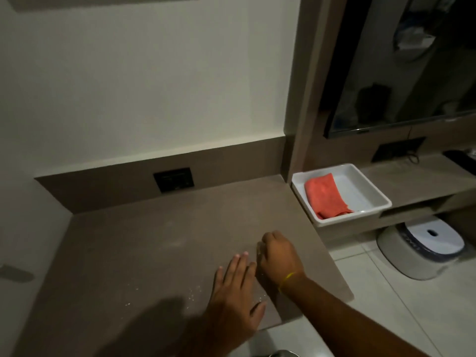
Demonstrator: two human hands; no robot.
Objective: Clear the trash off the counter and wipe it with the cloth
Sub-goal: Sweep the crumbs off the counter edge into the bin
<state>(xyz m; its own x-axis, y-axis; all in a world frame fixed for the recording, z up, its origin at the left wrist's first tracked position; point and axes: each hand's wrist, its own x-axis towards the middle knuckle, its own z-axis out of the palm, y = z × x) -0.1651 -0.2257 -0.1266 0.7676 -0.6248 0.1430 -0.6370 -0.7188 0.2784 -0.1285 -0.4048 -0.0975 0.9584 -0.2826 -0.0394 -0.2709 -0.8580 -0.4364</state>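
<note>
L hand flat/wide on counter w/ crumbs; R hand grip closed, contents unclear.

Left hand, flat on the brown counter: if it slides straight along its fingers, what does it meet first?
The left hand points up toward the right hand, a closed fist just beyond its fingertips. It would likely brush that fist first; beyond lies bare brown counter.
</note>
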